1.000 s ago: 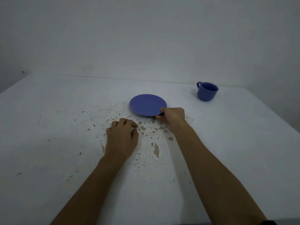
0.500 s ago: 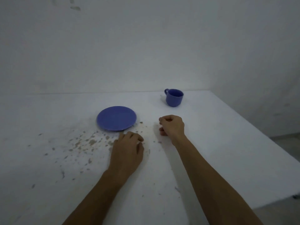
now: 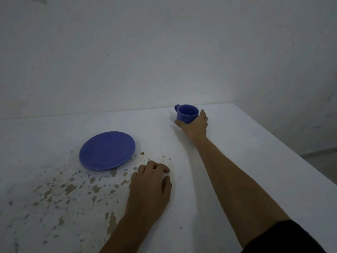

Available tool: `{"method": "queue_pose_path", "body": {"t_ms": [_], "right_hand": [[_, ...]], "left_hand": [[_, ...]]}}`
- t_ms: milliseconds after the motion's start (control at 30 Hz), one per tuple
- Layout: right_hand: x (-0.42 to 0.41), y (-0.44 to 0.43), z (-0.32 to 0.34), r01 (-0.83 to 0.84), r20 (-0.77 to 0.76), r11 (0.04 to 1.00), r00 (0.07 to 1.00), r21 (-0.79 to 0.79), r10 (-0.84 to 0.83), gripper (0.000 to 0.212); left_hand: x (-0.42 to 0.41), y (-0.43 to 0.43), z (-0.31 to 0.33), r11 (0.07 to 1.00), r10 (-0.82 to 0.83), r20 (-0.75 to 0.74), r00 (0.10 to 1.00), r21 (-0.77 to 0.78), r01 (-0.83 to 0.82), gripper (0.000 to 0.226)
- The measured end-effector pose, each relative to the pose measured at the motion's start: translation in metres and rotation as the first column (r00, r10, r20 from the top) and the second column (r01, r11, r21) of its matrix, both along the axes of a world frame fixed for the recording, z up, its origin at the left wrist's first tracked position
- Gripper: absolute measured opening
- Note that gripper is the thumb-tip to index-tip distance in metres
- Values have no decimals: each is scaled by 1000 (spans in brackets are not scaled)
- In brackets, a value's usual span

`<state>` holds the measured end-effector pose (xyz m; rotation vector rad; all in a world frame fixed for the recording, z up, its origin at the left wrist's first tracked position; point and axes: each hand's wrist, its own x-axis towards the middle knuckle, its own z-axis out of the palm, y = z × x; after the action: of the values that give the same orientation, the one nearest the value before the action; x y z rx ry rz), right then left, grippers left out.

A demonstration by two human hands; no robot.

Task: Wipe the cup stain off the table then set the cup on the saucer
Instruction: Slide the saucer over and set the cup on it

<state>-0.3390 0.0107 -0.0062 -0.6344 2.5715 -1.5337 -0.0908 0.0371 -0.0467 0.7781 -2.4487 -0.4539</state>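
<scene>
A blue cup (image 3: 187, 114) stands upright near the table's far edge, handle pointing left. My right hand (image 3: 195, 126) wraps around its near and right side, thumb at its base. A blue saucer (image 3: 107, 150) lies flat to the left of the cup. Just in front of the saucer's right edge my left hand (image 3: 150, 183) rests palm down on the white table (image 3: 237, 161), fingers curled, holding nothing. Brown flecks and patches (image 3: 71, 187) spread over the table in front of and left of the saucer.
A pale wall (image 3: 145, 52) rises directly behind the table's far edge. The table's right edge (image 3: 284, 152) runs diagonally, with floor beyond it at the far right.
My right hand let go of the saucer, drew back as a fist, then reached to the far right and closed around the cup. The left hand stayed on the table.
</scene>
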Motion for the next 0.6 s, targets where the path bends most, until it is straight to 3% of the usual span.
{"method": "queue_pose_path", "body": {"t_ms": [267,433,600], "right_hand": [[4,3,-4,-62,-29,980,998,-188,57,86],[58,26,3,-263,-107,936,964,-235,244,72],[133,24,12,-421,-60,868,905,-263,421,79]], "left_hand": [[0,-3,3,999,-35,14,999,12,35,25],[15,-5,14,979,-13,-128,992,198,38,16],[72,-28,19,974,108,10,994,200,-108,16]]}}
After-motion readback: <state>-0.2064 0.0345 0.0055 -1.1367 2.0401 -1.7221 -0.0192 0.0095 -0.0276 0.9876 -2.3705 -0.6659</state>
